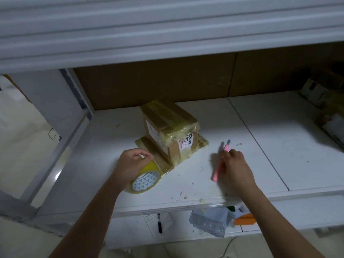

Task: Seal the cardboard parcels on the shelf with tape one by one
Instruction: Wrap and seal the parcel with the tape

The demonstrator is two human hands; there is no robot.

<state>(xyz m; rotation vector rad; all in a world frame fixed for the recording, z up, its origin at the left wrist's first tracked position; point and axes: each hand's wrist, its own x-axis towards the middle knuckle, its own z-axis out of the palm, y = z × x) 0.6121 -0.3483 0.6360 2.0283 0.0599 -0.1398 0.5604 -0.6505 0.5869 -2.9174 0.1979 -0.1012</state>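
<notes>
My left hand [133, 162] grips the yellowish clear tape roll [146, 179] just beside the small brown tape-wrapped cardboard parcel [170, 130], probably light, stiff and slick, while my right hand [235, 169] pinches a pink utility knife [220, 162] near it.

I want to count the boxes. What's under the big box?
A flatter parcel lies under the big box, its edges sticking out. Its middle is covered, so whether its top is taped there cannot be seen.

Both forearms outstretched, left grip [133, 163] curled, right grip [235, 169] seemingly pinched, slightly blurred.
</notes>
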